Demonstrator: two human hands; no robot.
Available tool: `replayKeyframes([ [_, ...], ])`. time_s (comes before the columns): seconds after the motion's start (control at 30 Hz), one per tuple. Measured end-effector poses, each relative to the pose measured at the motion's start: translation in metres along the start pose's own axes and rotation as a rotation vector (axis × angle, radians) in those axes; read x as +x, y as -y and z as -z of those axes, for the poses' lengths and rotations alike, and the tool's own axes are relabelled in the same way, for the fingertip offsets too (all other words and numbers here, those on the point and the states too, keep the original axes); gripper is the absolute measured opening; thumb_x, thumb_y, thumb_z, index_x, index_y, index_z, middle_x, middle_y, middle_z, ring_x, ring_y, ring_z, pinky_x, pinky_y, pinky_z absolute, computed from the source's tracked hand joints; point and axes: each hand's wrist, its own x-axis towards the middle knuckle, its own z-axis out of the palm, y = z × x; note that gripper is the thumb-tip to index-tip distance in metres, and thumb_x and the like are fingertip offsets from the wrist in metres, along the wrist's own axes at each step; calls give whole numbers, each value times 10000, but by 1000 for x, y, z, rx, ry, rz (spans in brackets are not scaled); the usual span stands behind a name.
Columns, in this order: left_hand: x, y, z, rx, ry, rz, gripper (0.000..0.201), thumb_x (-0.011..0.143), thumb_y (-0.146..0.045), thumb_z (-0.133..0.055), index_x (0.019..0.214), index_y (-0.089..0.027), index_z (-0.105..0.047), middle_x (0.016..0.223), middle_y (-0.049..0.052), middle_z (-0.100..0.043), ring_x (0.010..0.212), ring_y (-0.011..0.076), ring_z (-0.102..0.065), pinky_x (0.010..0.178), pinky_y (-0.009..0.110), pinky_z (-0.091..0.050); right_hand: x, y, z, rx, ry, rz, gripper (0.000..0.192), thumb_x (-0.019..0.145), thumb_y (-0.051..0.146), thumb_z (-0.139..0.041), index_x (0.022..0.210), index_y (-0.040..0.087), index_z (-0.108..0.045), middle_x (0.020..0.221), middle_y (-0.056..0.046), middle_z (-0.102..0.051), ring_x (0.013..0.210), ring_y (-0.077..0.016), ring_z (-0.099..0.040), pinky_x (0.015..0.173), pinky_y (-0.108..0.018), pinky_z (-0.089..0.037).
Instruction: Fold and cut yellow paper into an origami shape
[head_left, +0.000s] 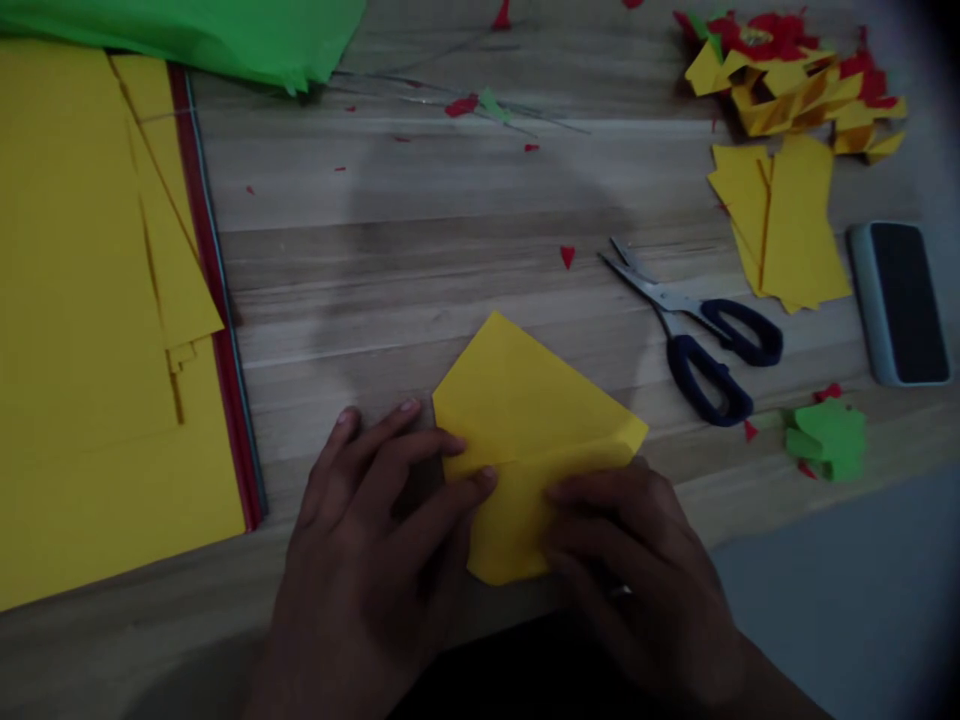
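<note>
Yellow paper [525,400] folded on table [420,230], left hand [375,540] and right hand [637,570] fingers pressed flat on it, no writing

Dim light over a pale wooden plank table [420,190], grey floor [847,600] beside it.

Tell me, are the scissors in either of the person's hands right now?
No, the scissors lie on the wooden table to the right, while the left hand and right hand both press on the yellow paper.
</note>
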Motion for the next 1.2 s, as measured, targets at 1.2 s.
replayKeyframes([
  [1.2,-3,2,10,11,84,1,182,854,-181,-637,1008,-269,-677,1404,60,-556,1318,324,-497,1117,612,-348,-9,-20,13,-94,222,282,239,958,250,-582,1173,290,-677,1354,4,-638,1322,-203,-475,1115,-407,-374],
])
